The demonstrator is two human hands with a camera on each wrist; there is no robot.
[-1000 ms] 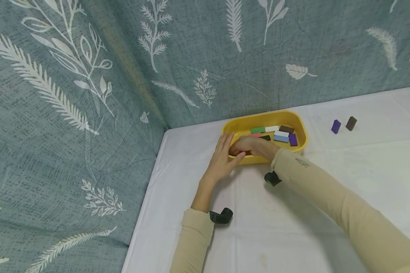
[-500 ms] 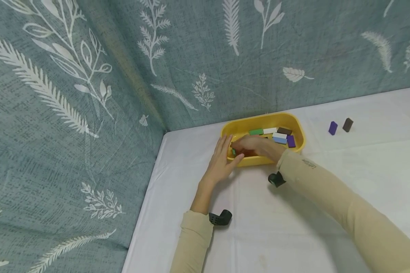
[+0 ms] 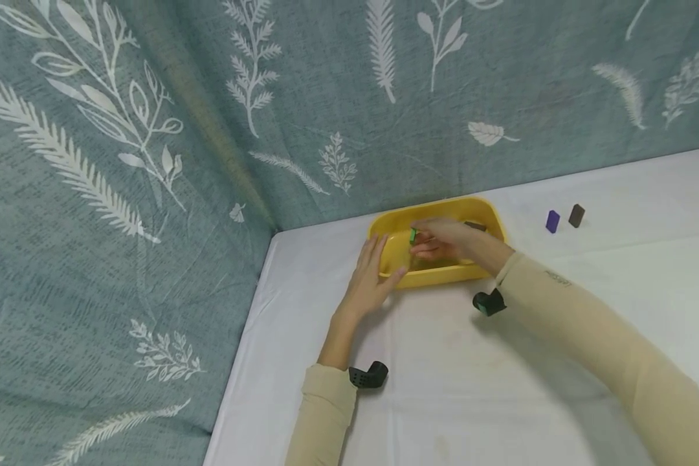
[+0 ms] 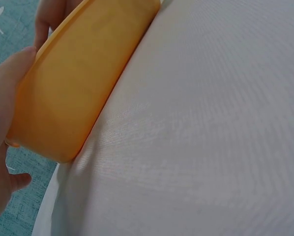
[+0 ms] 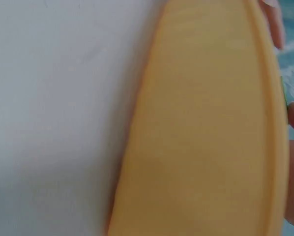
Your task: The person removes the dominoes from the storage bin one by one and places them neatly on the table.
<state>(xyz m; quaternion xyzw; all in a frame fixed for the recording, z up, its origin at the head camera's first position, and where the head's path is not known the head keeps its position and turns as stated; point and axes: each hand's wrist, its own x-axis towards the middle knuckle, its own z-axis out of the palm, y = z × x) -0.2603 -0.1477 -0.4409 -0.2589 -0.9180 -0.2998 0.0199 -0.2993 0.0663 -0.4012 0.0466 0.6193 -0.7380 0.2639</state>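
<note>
Green block is pinched by the right hand over the left half of the yellow tray, apparently mid-pick, while the straight-fingered left hand rests at its left end, and moving on likely calls for a steady pinch

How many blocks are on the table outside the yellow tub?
2: a purple block and a brown block, side by side, to the right of the tub. The right arm might hide more.
</note>
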